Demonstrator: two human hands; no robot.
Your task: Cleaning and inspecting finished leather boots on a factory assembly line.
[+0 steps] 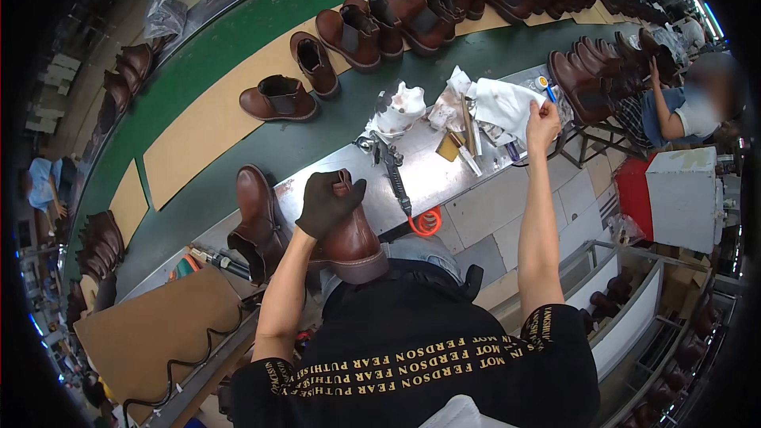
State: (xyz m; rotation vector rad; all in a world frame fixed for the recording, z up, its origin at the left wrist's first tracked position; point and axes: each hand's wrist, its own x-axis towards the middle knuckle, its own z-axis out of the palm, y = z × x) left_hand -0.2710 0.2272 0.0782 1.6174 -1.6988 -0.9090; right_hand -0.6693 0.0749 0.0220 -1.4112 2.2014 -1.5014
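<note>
My left hand (pixel 329 204), in a dark glove, is closed around the upper of a brown leather boot (pixel 354 244) held close to my body. My bare right hand (pixel 543 123) reaches out to the right and pinches the edge of a white cloth (pixel 503 107) on the metal bench. Left of the gloved hand lies another brown boot (pixel 255 198). An air gun (pixel 391 174) with an orange coiled hose (pixel 426 223) rests on the bench between my hands. Beyond it sits a stained white cloth bundle (pixel 400 111), beside small tools and a brush-like stick (pixel 468 128).
A green conveyor (pixel 214 55) curves across the back, carrying rows of brown boots (pixel 349 36) on tan boards. A co-worker (pixel 674 111) sits at the right by more boots. Metal racks (pixel 634 317) stand at the lower right, a cardboard sheet (pixel 158 333) at the lower left.
</note>
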